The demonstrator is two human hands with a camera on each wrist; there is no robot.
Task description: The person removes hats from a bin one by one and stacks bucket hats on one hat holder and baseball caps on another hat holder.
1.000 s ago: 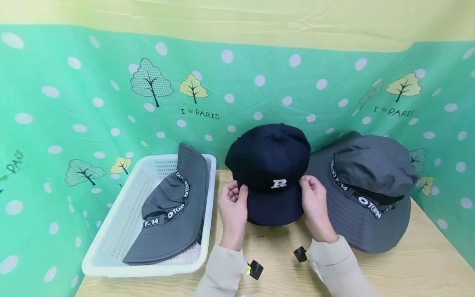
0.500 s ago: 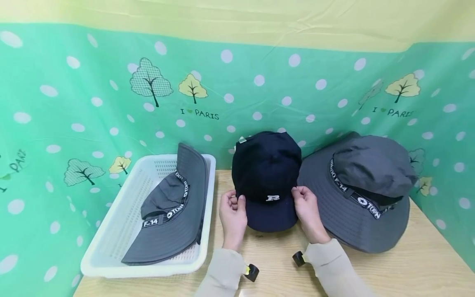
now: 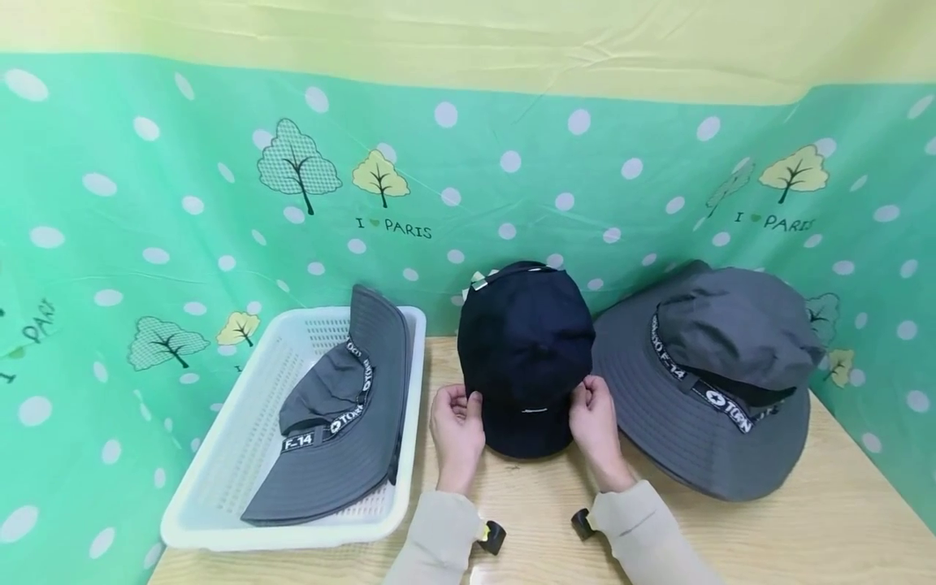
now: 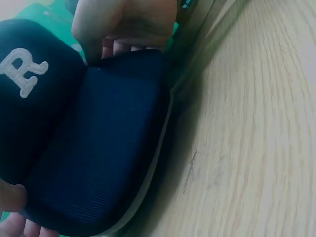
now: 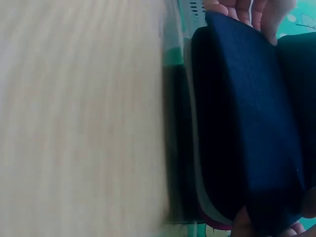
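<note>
A navy baseball cap (image 3: pixel 528 341) with a white letter R is at mid table in the head view, crown toward the curtain and brim toward me. My left hand (image 3: pixel 458 435) pinches the left end of the brim, and my right hand (image 3: pixel 595 426) pinches the right end. In the left wrist view, the brim (image 4: pixel 98 143) spans between both hands beside the embroidered R (image 4: pixel 23 71). Seen from the right wrist, a second dark brim (image 5: pixel 212 118) with a pale edge lies under the held brim (image 5: pixel 256 103); what lies lower is hard to make out.
Left of the cap stands a white perforated basket (image 3: pixel 219 520) holding a grey wide-brimmed hat (image 3: pixel 344 455). Another grey wide-brimmed hat (image 3: pixel 738 325) sits close on the right. A green patterned curtain (image 3: pixel 504 195) borders the wooden table (image 3: pixel 826 520).
The navy cap has come down and its front has tipped, so its R now shows as a thin line from above. My right hand has shifted left and lower; my left hand has lowered slightly.
</note>
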